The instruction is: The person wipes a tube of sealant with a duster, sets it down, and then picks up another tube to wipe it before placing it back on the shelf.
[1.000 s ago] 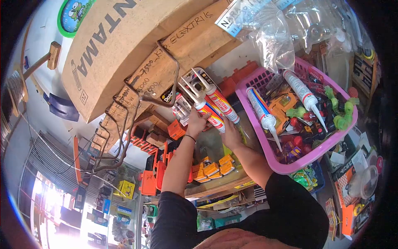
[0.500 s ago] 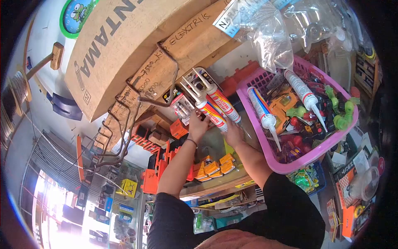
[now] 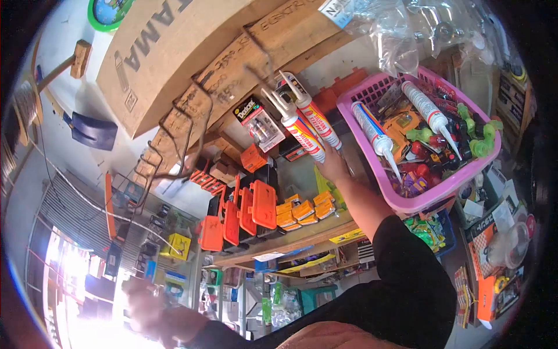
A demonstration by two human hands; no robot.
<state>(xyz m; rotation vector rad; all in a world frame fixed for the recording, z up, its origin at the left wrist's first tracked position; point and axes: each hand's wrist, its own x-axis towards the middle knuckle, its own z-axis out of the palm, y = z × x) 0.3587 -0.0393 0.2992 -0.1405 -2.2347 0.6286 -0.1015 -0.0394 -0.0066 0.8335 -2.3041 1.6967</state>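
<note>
My right hand [image 3: 334, 166] is closed around the lower ends of the silicone sealant tubes. The front silicone sealant tube [image 3: 304, 138] is white, red and yellow; another silicone sealant tube [image 3: 319, 123] lies close behind it. Their white nozzles point up and left, toward the wooden rack. Far from them, at the lower left, my left hand [image 3: 148, 311] is smeared by motion and bright light, so its fingers cannot be made out. Beside the tubes stands a blister pack [image 3: 261, 125] with a black and yellow header.
A pink basket [image 3: 407, 203] at the right holds two more sealant tubes and mixed goods. Small yellow-orange boxes [image 3: 302, 210] and orange cases [image 3: 261, 203] sit on the counter. Metal hooks [image 3: 183, 125] jut from the wooden beam, below a large cardboard box [image 3: 168, 52].
My left hand has left the sealant tubes and swung down to the lower left. My right hand stays at the tubes. The view has shifted slightly, and the blister pack shows more fully.
</note>
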